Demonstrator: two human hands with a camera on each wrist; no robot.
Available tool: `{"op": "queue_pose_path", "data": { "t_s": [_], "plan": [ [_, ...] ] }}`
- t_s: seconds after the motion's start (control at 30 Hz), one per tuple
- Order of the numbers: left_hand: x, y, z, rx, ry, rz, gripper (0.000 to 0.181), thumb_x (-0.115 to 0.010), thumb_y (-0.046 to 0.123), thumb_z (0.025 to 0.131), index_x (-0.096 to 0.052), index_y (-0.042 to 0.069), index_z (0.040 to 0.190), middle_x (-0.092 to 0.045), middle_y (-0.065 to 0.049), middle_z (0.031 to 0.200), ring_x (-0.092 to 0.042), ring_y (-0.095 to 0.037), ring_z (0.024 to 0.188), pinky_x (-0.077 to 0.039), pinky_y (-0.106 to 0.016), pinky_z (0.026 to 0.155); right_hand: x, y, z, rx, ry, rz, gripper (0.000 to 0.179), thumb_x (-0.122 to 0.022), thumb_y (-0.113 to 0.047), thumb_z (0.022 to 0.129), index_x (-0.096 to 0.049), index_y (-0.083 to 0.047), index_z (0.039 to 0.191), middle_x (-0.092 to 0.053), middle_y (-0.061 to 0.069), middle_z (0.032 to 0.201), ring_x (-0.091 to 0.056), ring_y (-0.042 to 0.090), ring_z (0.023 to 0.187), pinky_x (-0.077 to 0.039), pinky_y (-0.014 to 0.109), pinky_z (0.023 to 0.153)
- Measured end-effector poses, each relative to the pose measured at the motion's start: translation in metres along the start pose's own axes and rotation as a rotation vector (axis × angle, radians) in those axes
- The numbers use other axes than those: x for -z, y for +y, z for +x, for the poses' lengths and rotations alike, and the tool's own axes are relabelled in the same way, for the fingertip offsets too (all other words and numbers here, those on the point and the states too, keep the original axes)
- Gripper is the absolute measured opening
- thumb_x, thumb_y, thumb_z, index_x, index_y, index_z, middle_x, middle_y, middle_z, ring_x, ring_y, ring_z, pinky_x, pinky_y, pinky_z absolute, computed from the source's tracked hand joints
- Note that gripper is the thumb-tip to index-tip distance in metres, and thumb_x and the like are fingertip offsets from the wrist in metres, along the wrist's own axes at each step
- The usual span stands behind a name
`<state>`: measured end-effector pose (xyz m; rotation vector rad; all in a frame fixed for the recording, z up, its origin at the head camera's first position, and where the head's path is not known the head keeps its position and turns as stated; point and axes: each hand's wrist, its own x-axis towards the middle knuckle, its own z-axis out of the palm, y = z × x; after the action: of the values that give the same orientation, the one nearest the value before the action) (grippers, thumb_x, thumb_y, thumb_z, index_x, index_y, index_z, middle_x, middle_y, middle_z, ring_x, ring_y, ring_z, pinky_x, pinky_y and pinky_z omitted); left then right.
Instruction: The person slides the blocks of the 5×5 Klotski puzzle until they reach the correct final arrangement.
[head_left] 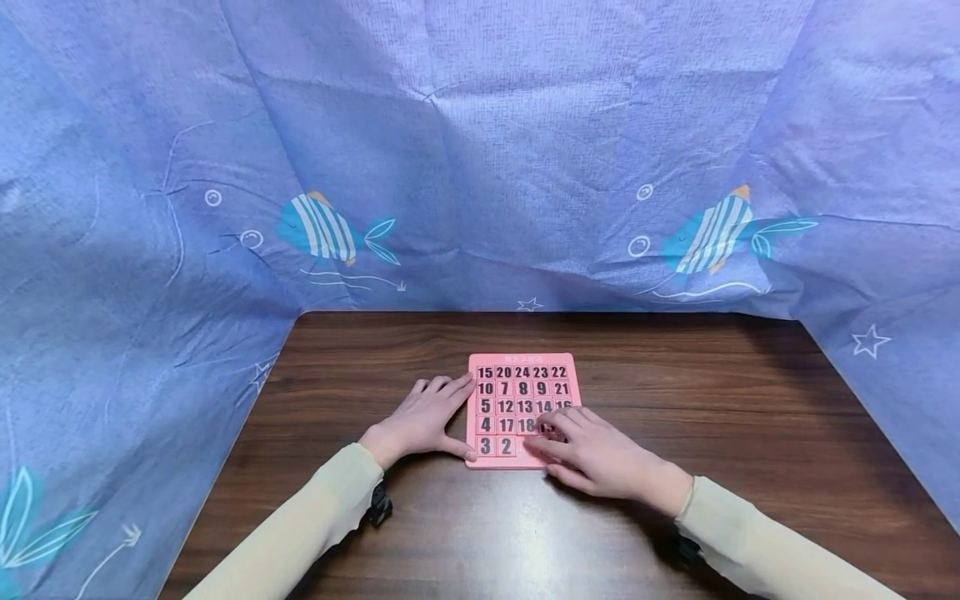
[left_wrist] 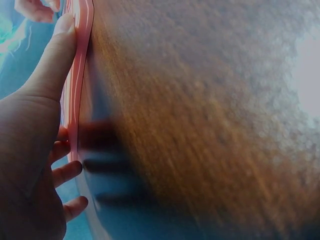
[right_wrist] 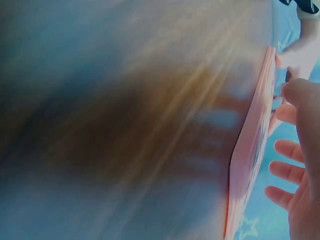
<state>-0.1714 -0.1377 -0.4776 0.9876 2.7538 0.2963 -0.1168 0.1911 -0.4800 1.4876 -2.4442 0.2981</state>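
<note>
A pink number slide puzzle (head_left: pixel 558 360) lies flat on the table, its square tiles printed with black numbers. My left hand (head_left: pixel 423 419) spreads along its left side, thumb at the lower left corner and fingertips at the upper left edge. The left wrist view shows that thumb (left_wrist: pixel 52 62) lying against the pink rim. Over the lower right of the puzzle is my right hand (head_left: pixel 600 454), fingers loosely bent, covering several tiles. A bare gap in the bottom row shows beside the tile marked 2 (head_left: pixel 506 447). In the right wrist view, the right fingers (right_wrist: pixel 286 171) are spread apart above the puzzle.
The brown wooden table (head_left: pixel 675 367) has a glossy light reflection near its front. A blue curtain (head_left: pixel 480 167) with printed fish hangs behind it and along both sides. Dark devices are strapped at both wrists, under pale sleeves (head_left: pixel 307 508).
</note>
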Motion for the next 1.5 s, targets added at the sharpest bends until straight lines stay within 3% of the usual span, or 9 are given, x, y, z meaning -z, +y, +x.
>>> {"op": "queue_pose_path", "data": {
  "t_s": [0.23, 0.4, 1.0, 1.17, 1.27, 1.5],
  "plan": [
    [0.000, 0.001, 0.000, 0.009, -0.014, -0.008, 0.119, -0.075, 0.077, 0.076, -0.032, 0.010, 0.164, -0.029, -0.008, 0.170, -0.036, -0.030, 0.147, -0.031, -0.053, 0.114, 0.006, 0.009, -0.026, 0.002, -0.008, -0.010, 0.045, -0.071, -0.032, 0.095, -0.070, -0.015, 0.137, -0.062, 0.010, 0.144, -0.058, 0.031, 0.125, -0.047, 0.052, 0.101],
    [0.002, 0.002, -0.001, 0.012, -0.020, -0.011, 0.119, -0.075, 0.077, 0.076, -0.031, 0.010, 0.165, -0.029, -0.008, 0.171, -0.036, -0.031, 0.148, -0.031, -0.054, 0.114, 0.008, 0.010, -0.034, 0.008, -0.029, 0.009, 0.046, -0.070, -0.030, 0.096, -0.069, -0.017, 0.140, -0.055, 0.011, 0.153, -0.055, 0.033, 0.133, -0.044, 0.055, 0.104],
    [0.001, 0.000, -0.001, -0.003, 0.001, -0.009, 0.118, -0.077, 0.075, 0.076, -0.032, 0.009, 0.164, -0.030, -0.009, 0.170, -0.037, -0.031, 0.146, -0.032, -0.053, 0.112, -0.001, 0.000, -0.012, -0.013, -0.066, 0.021, 0.051, -0.069, -0.035, 0.097, -0.063, -0.022, 0.147, -0.046, 0.017, 0.159, -0.049, 0.033, 0.136, -0.043, 0.058, 0.107],
    [0.001, 0.000, 0.000, -0.005, -0.004, -0.010, 0.119, -0.076, 0.075, 0.077, -0.031, 0.010, 0.165, -0.029, -0.009, 0.171, -0.037, -0.031, 0.147, -0.032, -0.054, 0.113, 0.003, 0.001, -0.018, -0.014, -0.044, 0.025, 0.053, -0.071, -0.032, 0.096, -0.063, -0.017, 0.145, -0.056, 0.014, 0.148, -0.053, 0.031, 0.132, -0.043, 0.055, 0.108],
    [0.001, 0.000, 0.000, -0.001, -0.008, -0.012, 0.119, -0.076, 0.076, 0.077, -0.031, 0.010, 0.165, -0.029, -0.009, 0.171, -0.036, -0.031, 0.147, -0.031, -0.054, 0.114, 0.006, 0.005, -0.024, -0.029, -0.015, 0.037, 0.049, -0.071, -0.028, 0.096, -0.066, -0.014, 0.142, -0.063, 0.006, 0.132, -0.057, 0.024, 0.119, -0.046, 0.046, 0.103],
    [0.001, 0.000, -0.001, 0.008, -0.015, -0.021, 0.119, -0.075, 0.076, 0.077, -0.030, 0.010, 0.165, -0.028, -0.008, 0.171, -0.036, -0.031, 0.148, -0.031, -0.054, 0.114, 0.014, 0.014, -0.044, -0.075, 0.023, 0.020, 0.041, -0.070, -0.025, 0.094, -0.073, -0.016, 0.134, -0.058, -0.007, 0.102, -0.050, 0.013, 0.092, -0.043, 0.036, 0.086]
  ]
}}
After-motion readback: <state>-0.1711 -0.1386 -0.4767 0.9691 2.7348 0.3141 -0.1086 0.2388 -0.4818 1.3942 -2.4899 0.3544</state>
